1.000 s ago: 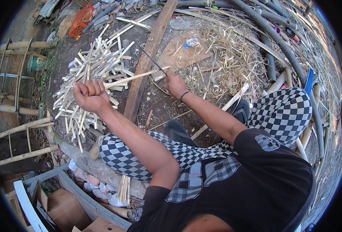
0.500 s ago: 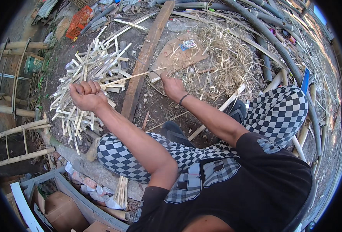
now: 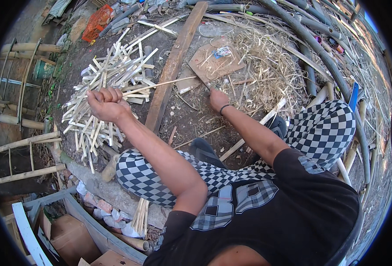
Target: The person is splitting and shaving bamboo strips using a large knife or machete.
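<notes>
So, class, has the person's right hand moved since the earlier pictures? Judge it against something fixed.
Yes. The right hand has moved rightward, farther from the wooden plank than in either earlier picture.

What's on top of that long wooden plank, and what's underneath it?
A thin pale strip, gripped in the left hand, crosses over the plank; whether they touch, I can't tell. Whatever lies directly underneath is covered and can't be seen.
</notes>
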A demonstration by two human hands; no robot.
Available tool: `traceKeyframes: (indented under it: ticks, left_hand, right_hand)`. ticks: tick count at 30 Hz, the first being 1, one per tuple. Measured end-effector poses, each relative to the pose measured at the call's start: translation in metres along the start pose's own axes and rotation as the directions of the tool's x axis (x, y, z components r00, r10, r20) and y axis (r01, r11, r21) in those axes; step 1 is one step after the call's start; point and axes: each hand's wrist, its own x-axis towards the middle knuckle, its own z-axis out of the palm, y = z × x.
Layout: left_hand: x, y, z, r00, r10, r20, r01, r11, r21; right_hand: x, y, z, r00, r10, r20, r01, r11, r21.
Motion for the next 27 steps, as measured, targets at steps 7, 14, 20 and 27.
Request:
traceKeyframes:
  ticks: [7,14,20,27]
  left_hand:
    - [-0.014,0.000,0.009,0.999,-0.022,0.026,0.026,0.988,-0.155]
    - [-0.022,-0.003,0.019,0.997,-0.005,0.079,0.015,0.991,-0.131]
    - [-0.027,-0.002,0.022,0.980,0.029,-0.199,-0.034,0.999,-0.024]
    - [-0.028,-0.003,0.028,0.945,0.078,-0.319,-0.037,0.990,0.135]
  right_hand:
    - [0.015,0.000,-0.010,0.995,0.030,0.092,-0.040,0.993,0.115]
    - [-0.029,-0.073,-0.050,0.995,-0.100,-0.030,0.104,0.973,0.208]
    - [-0.102,-0.164,-0.115,0.923,-0.367,-0.117,0.385,0.877,0.288]
    - [-0.085,-0.155,-0.075,0.874,-0.444,-0.196,0.483,0.838,0.253]
